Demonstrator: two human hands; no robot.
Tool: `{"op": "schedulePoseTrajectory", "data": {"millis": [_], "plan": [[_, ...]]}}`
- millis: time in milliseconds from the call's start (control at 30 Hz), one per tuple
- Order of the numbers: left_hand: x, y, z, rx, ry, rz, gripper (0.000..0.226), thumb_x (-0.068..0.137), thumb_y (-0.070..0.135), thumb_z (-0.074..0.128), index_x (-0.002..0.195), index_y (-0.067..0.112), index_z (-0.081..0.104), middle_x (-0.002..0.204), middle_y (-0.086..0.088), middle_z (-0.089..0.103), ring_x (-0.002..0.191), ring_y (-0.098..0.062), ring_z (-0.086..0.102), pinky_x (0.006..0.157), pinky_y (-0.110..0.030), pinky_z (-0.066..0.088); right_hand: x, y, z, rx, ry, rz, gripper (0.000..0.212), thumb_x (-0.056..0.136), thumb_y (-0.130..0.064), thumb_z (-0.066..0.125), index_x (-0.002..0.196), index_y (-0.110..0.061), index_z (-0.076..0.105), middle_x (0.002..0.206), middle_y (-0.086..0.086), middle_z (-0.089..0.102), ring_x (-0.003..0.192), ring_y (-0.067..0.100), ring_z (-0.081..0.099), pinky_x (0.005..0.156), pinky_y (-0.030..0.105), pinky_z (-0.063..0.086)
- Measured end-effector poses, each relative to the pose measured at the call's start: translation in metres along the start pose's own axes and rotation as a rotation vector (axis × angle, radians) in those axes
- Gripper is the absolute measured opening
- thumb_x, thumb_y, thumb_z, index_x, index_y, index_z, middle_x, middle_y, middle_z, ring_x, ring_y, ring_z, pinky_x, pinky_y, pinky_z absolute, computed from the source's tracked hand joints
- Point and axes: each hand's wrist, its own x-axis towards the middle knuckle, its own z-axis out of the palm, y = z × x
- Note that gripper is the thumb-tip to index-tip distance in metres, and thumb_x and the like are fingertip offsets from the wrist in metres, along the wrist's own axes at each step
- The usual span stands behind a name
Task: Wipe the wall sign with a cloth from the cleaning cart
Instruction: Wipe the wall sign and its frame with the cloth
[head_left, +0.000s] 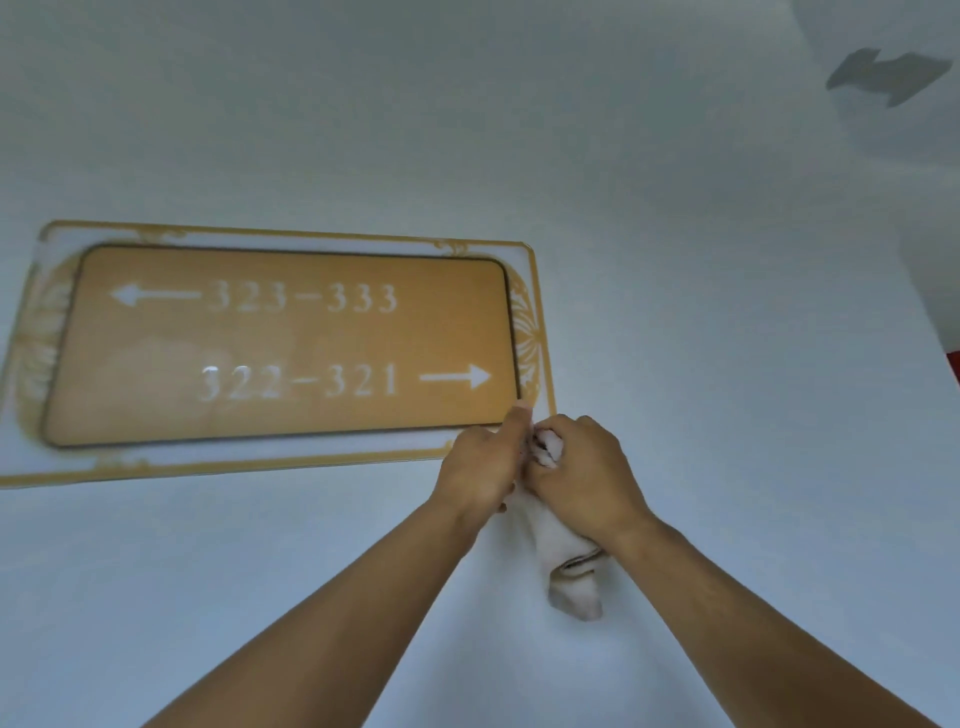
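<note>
Wall sign (280, 345), a gold plaque with a clear ornamented border, hangs on the pale wall (675, 260) in the head view, tilted slightly, reading 323-333 with a left arrow and 322-321 with a right arrow. Both bare forearms reach up from the bottom edge of the frame and meet at the sign's lower right corner. The left hand (480, 465) has its back to the camera, knuckles bent, its upper finger or thumb lying against the plaque's bottom right corner while the hand pinches the white cloth (569, 566). The right hand (584, 467) is curled into a fist round the bunched upper part of the cloth, just beside the left hand and touching it. The cloth's loose end hangs below the right wrist, against the wall under the sign's corner. A grey shadow (888, 78) lies on the wall near the top right corner.
</note>
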Motion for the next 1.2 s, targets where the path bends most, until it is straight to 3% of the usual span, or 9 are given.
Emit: {"op": "schedulePoseTrajectory", "data": {"millis": [167, 267, 367, 433, 500, 600, 733, 900, 1200], "plan": [[-0.019, 0.003, -0.017, -0.119, 0.084, -0.050, 0.037, 0.091, 0.034, 0.060, 0.083, -0.001, 0.071, 0.084, -0.020, 0.074, 0.076, -0.030, 0.070, 0.080, -0.047, 0.059, -0.025, -0.032, -0.010, 0.191, -0.218, -0.032, 0.044, 0.077, -0.047, 0.065, 0.121, -0.047, 0.057, 0.109, -0.012, 0.049, 0.097, -0.009, 0.055, 0.077, 0.009, 0.046], [-0.028, -0.005, -0.031, -0.153, 0.172, -0.084, 0.028, 0.090, 0.015, 0.055, 0.063, 0.009, 0.049, 0.064, -0.013, 0.052, 0.060, -0.025, 0.050, 0.065, -0.039, 0.052, -0.027, -0.038, -0.020, 0.153, -0.274, 0.001, 0.048, 0.086, -0.043, 0.060, 0.133, -0.040, 0.053, 0.119, -0.013, 0.048, 0.107, -0.003, 0.052, 0.082, 0.009, 0.037], [-0.031, -0.009, -0.046, -0.165, 0.248, -0.112, 0.023, 0.092, 0.010, 0.049, 0.070, 0.010, 0.047, 0.071, -0.008, 0.050, 0.065, -0.023, 0.047, 0.065, -0.035, 0.044, -0.023, -0.039, -0.031, 0.131, -0.191, -0.016, 0.038, 0.097, -0.025, 0.058, 0.135, -0.028, 0.057, 0.127, -0.007, 0.055, 0.114, 0.007, 0.053, 0.088, 0.010, 0.036], [-0.028, -0.007, -0.055, -0.171, 0.276, -0.127, 0.014, 0.093, 0.006, 0.044, 0.079, 0.006, 0.049, 0.079, -0.011, 0.049, 0.072, -0.026, 0.044, 0.065, -0.039, 0.039, -0.022, -0.039, -0.037, 0.187, -0.108, -0.006, 0.027, 0.099, -0.019, 0.055, 0.124, -0.025, 0.064, 0.118, -0.009, 0.064, 0.104, 0.003, 0.058, 0.081, 0.003, 0.038], [-0.022, -0.001, -0.060, -0.156, 0.295, -0.133, 0.012, 0.093, 0.002, 0.041, 0.086, 0.007, 0.049, 0.086, -0.013, 0.045, 0.078, -0.026, 0.038, 0.068, -0.041, 0.031, -0.019, -0.033, -0.042, 0.195, -0.035, 0.038, 0.019, 0.101, -0.019, 0.054, 0.113, -0.020, 0.068, 0.106, -0.005, 0.069, 0.093, 0.007, 0.063, 0.077, 0.010, 0.046], [-0.015, 0.008, -0.058, -0.106, 0.292, -0.071, 0.019, 0.093, 0.002, 0.037, 0.090, 0.001, 0.056, 0.090, -0.014, 0.053, 0.080, -0.027, 0.046, 0.068, -0.039, 0.033, -0.011, -0.022, -0.045, 0.175, -0.002, 0.097, 0.018, 0.103, -0.020, 0.053, 0.110, -0.013, 0.068, 0.100, 0.005, 0.069, 0.088, 0.018, 0.064, 0.072, 0.025, 0.050], [-0.010, 0.020, -0.034, -0.002, 0.378, 0.118, 0.021, 0.102, 0.017, 0.032, 0.104, 0.008, 0.051, 0.096, -0.006, 0.058, 0.084, -0.017, 0.054, 0.065, -0.032, 0.040, 0.002, -0.002, -0.048, 0.201, 0.041, 0.109, 0.017, 0.105, -0.014, 0.047, 0.112, -0.010, 0.062, 0.100, 0.006, 0.064, 0.078, 0.011, 0.057, 0.055, 0.009, 0.038], [0.006, 0.020, 0.009, 0.292, 0.584, 0.389, 0.021, 0.106, 0.029, 0.030, 0.102, 0.012, 0.042, 0.079, 0.006, 0.052, 0.070, -0.007, 0.048, 0.057, -0.034, 0.033, 0.020, 0.024, -0.060, 0.166, 0.069, 0.060, 0.026, 0.108, -0.018, 0.037, 0.128, -0.013, 0.052, 0.125, 0.008, 0.058, 0.109, 0.028, 0.056, 0.092, 0.041, 0.048], [0.060, 0.018, 0.037, 0.518, 0.716, 0.524, 0.022, 0.106, 0.035, 0.029, 0.095, 0.020, 0.040, 0.079, -0.003, 0.059, 0.071, -0.028, 0.054, 0.060, -0.037, 0.035, 0.072, 0.059, -0.061, -0.032, 0.167, -0.046, 0.027, 0.107, -0.039, 0.034, 0.112, -0.015, 0.045, 0.112, 0.005, 0.059, 0.089, 0.031, 0.060, 0.074, 0.042, 0.051]]}}
